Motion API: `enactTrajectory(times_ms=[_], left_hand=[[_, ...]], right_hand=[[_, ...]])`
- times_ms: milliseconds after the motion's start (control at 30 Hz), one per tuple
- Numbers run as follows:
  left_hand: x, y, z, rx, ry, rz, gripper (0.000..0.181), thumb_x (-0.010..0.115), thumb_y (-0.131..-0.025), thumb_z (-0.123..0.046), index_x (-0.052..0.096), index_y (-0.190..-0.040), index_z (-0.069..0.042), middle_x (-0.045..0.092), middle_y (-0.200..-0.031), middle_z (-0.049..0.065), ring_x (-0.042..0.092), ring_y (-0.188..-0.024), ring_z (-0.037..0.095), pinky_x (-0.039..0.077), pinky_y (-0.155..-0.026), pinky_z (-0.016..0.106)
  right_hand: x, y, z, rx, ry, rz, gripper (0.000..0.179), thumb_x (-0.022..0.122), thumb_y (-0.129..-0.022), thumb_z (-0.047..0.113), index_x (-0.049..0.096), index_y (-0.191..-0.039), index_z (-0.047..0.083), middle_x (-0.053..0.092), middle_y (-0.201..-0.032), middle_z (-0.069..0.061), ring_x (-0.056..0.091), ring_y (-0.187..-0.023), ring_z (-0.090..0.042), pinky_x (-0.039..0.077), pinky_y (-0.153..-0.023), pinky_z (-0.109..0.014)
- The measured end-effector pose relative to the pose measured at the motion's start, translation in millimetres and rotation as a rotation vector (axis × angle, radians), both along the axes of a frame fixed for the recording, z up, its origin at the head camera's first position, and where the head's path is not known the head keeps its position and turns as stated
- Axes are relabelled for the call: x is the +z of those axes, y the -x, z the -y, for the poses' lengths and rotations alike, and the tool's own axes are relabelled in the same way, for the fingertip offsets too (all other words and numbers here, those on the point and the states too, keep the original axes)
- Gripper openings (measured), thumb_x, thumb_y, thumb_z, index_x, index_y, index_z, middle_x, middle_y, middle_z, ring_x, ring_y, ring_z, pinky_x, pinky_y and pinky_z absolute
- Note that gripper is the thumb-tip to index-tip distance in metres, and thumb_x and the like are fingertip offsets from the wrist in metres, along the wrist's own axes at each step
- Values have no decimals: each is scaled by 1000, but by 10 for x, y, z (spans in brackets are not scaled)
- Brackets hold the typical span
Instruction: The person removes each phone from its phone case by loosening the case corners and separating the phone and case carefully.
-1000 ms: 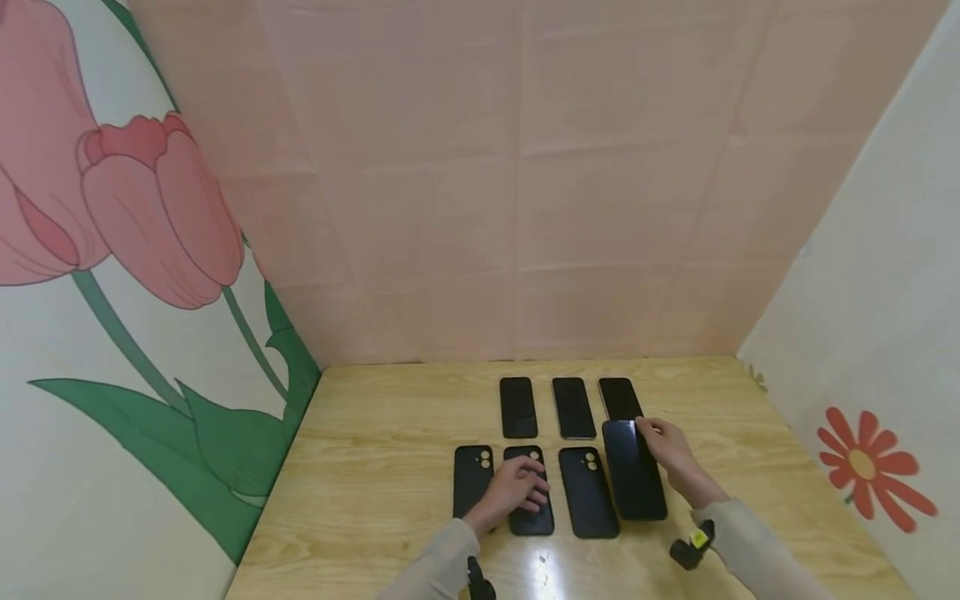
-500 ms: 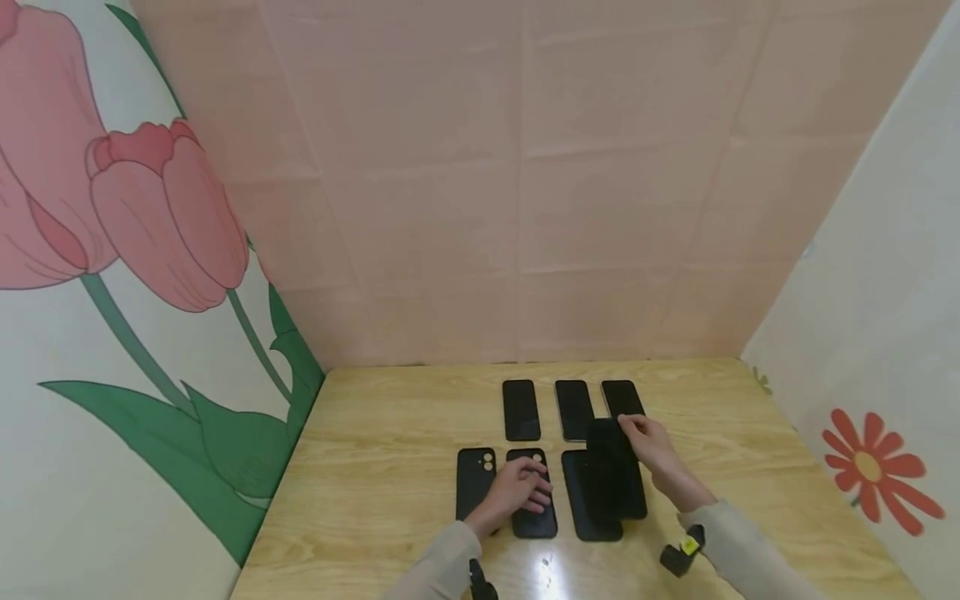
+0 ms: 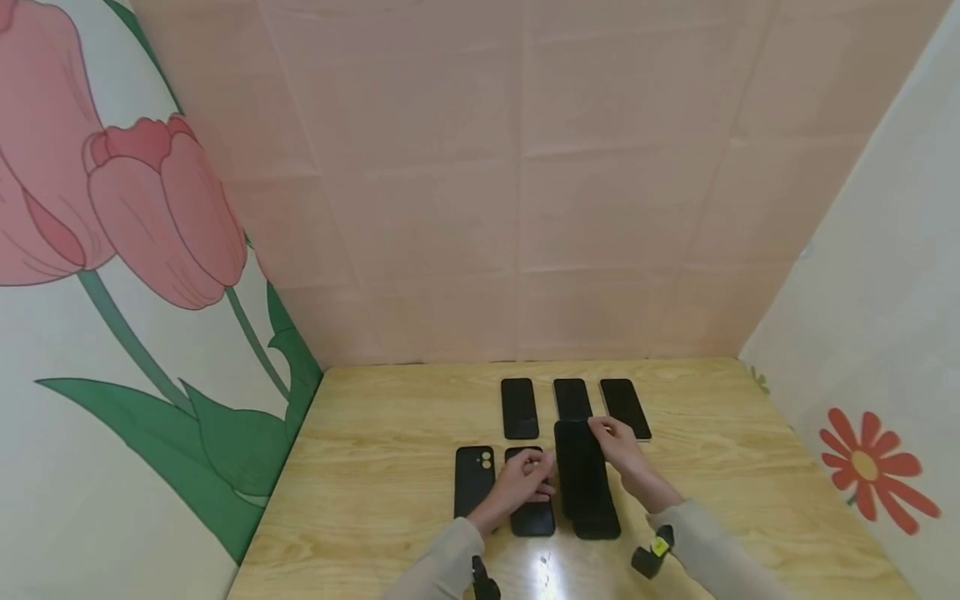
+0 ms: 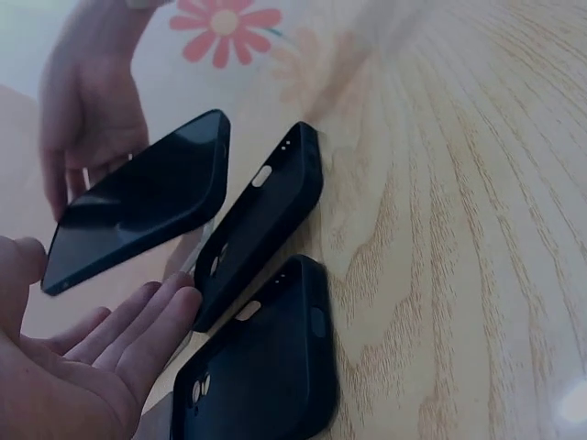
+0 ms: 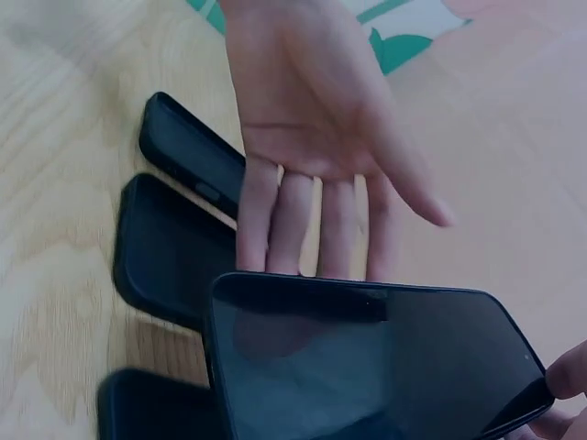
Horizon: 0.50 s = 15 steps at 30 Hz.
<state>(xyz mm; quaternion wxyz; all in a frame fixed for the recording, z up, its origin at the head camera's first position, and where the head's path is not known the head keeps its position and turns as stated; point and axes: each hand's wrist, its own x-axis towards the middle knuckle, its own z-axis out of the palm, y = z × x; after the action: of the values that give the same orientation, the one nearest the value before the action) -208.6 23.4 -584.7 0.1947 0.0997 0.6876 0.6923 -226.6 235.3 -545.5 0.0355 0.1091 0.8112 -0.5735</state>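
My right hand point(image 3: 628, 461) pinches a black smartphone point(image 3: 580, 467) by its upper right corner. The phone overlaps the right-hand phone case point(image 3: 600, 530) in the head view, hiding most of it; in the left wrist view a gap shows between the two. Thumb and fingers point(image 5: 570, 376) grip the phone's end in the right wrist view. My left hand point(image 3: 516, 490) hovers over the middle phone case point(image 3: 532, 523), holding nothing. Its fingers point(image 4: 138, 335) extend loosely toward the raised phone. Another black case point(image 3: 472, 479), with camera holes at its top, lies to the left.
Behind the cases lies a row of black phones: a left one point(image 3: 520, 408), a middle one point(image 3: 572, 398) partly covered, and a right one point(image 3: 626, 408). The wooden table point(image 3: 382, 467) meets a pink backdrop point(image 3: 450, 317) and painted side walls.
My right hand has carried the phone leftward, from right of the cases to over the right-hand case, uncovering the back right phone. My left hand stays nearly in place.
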Motion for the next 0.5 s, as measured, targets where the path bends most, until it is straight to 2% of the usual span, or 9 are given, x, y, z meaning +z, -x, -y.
enactTrajectory(times_ms=[133, 300, 367, 500], left_hand=[[-2, 8, -24, -9, 22, 1, 45, 59, -100, -38, 56, -125, 0, 71, -102, 11, 71, -84, 31, 59, -72, 43], [-40, 8, -52, -62, 52, -42, 42, 58, -101, -33, 56, -125, 1, 72, -99, 15, 71, -84, 36, 59, -64, 43], [-39, 2, -65, -49, 51, -73, 35, 58, -102, -28, 59, -122, 1, 72, -97, 18, 70, -84, 39, 59, -60, 42], [-37, -5, -84, 34, 38, -138, 27, 59, -101, -20, 61, -117, 2, 72, -90, 16, 70, -73, 34, 56, -53, 36]], right_hand=[[6, -9, 108, 10, 28, 4, 49, 45, -106, 31, 49, -133, -10, 48, -135, -30, 50, -119, -40, 43, -98, -53], [-4, -12, 203, 14, 50, -21, 47, 46, -107, 30, 51, -132, -10, 55, -124, -26, 55, -105, -33, 49, -87, -44], [-17, -9, 233, 18, 63, -25, 47, 46, -107, 31, 52, -132, -8, 57, -120, -23, 55, -99, -31, 49, -81, -41], [-36, 9, 281, 17, 91, -37, 47, 46, -106, 34, 53, -133, -4, 56, -120, -20, 52, -94, -28, 44, -77, -37]])
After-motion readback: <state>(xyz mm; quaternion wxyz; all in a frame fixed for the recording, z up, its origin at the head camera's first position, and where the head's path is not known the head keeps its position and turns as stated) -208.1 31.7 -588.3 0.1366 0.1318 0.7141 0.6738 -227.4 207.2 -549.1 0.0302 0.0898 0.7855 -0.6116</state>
